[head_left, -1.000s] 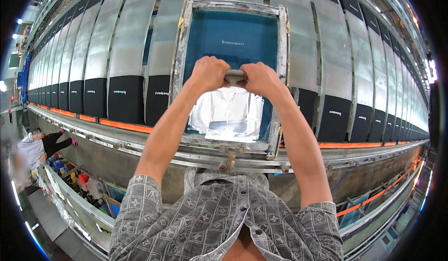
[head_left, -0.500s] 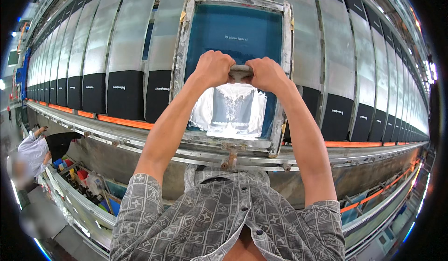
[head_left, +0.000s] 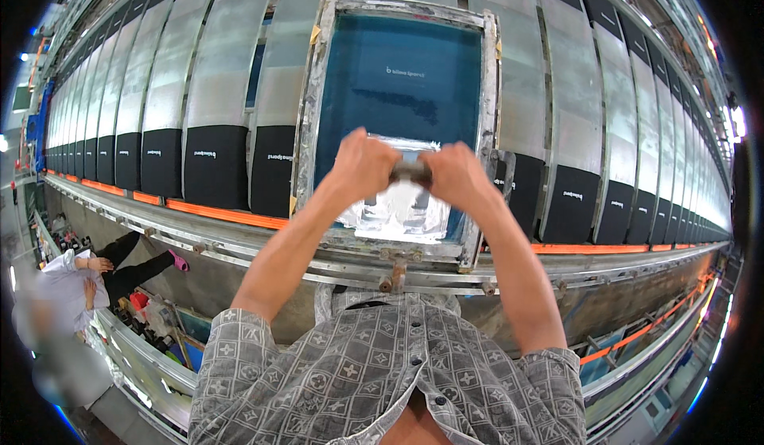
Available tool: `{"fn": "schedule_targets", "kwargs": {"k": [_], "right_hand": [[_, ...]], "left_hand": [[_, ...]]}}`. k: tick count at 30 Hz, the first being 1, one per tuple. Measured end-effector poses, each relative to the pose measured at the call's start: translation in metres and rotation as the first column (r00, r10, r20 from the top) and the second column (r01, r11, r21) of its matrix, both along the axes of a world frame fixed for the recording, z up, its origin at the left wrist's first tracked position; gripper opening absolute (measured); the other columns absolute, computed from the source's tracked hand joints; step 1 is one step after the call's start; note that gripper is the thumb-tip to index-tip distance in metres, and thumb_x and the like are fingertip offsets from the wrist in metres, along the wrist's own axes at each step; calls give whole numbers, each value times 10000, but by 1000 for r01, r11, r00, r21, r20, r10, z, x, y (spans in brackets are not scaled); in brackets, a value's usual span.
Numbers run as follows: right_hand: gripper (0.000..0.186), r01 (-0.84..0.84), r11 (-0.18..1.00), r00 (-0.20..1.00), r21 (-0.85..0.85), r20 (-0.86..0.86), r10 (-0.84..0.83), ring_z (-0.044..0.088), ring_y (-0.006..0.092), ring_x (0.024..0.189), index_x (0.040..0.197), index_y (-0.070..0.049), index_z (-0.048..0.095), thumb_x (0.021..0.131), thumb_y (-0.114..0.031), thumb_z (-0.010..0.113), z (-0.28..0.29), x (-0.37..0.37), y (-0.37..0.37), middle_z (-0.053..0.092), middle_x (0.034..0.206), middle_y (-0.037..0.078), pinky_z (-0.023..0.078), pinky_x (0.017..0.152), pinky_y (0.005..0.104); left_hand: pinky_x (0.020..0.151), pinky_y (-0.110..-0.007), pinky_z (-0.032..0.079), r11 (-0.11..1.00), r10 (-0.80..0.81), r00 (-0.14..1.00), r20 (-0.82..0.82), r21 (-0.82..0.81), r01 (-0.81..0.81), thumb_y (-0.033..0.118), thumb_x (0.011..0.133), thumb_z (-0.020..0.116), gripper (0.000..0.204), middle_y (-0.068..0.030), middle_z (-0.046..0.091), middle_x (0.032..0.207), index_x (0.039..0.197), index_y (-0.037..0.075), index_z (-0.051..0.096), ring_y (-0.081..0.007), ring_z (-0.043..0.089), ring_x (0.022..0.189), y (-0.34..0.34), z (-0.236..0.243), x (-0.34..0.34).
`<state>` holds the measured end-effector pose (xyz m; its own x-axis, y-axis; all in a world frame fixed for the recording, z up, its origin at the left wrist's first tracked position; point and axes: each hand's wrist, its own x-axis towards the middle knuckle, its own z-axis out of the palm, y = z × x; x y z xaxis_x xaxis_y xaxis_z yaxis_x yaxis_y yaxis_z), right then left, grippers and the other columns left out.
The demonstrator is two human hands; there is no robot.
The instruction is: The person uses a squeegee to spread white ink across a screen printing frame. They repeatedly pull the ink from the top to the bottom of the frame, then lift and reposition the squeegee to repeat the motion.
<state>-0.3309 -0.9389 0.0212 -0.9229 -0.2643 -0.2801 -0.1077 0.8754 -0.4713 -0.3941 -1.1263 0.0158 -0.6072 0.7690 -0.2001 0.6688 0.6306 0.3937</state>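
Observation:
My left hand (head_left: 366, 165) and my right hand (head_left: 455, 171) are closed round the two ends of a squeegee (head_left: 411, 172), its middle showing between them. The squeegee stands across a blue printing screen (head_left: 406, 55) in a worn, pale metal frame (head_left: 489, 79). White ink (head_left: 398, 224) lies in a bright patch on the near part of the mesh. A small light print and a darker smudge show on the far part. My hands hide most of the blade's ends.
Long pale boards with black fabric pieces (head_left: 216, 167) run in rows to both sides of the screen. A metal rail (head_left: 199, 238) passes in front of me. At the far left another person (head_left: 68, 286) is beside a trough with coloured containers.
Both hands have come nearer to my body with the squeegee, baring more of the far mesh and a dark smudge. At the left, the other person has shifted and a pink shoe now shows.

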Motion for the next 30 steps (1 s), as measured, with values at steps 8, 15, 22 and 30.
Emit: {"fn": "schedule_targets", "kwargs": {"k": [8,15,22,30], "right_hand": [[187,103,994,991,44,84,-106,652,343,804,826,-114,663,743,-271,724,2,-45,8,678,794,131,514,732,429],[356,3,998,995,-61,104,3,630,337,777,1011,-97,663,725,-284,761,3,71,-29,643,750,150,474,785,418],[355,765,629,543,-141,-384,-747,578,334,965,1058,-53,619,858,-345,643,-29,45,66,649,1002,147,445,837,410],[280,850,393,408,-351,-33,-912,602,260,758,855,-2,610,870,-282,621,-44,40,79,636,809,149,462,735,360]], "left_hand": [[767,-387,455,999,33,999,-5,-16,-33,253,665,772,158,-94,669,718,710,136,676,-286,642,737,18,-4,-43],[694,-414,454,998,17,998,60,60,-20,228,657,742,138,-72,616,626,642,138,639,-304,608,642,-31,-9,67],[765,-397,451,999,22,996,-87,42,-18,286,668,768,190,-77,662,727,745,138,676,-290,640,742,-5,-1,-16],[712,-390,449,903,237,925,-297,419,-97,47,726,643,269,-57,701,890,976,138,685,-244,633,741,-30,-38,73]]}}
